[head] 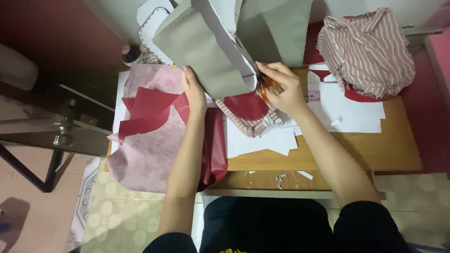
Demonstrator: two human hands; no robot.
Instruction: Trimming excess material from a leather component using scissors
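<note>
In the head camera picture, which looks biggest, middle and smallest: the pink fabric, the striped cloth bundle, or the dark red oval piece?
1. Pink fabric, biggest.
2. Striped bundle, though it lies farther from the camera, so its rank is less sure.
3. Red oval, clearly smallest.

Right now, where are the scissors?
In the head view, right of centre: the orange-handled scissors are in the right hand, at the grey-green sheet's edge.
</note>
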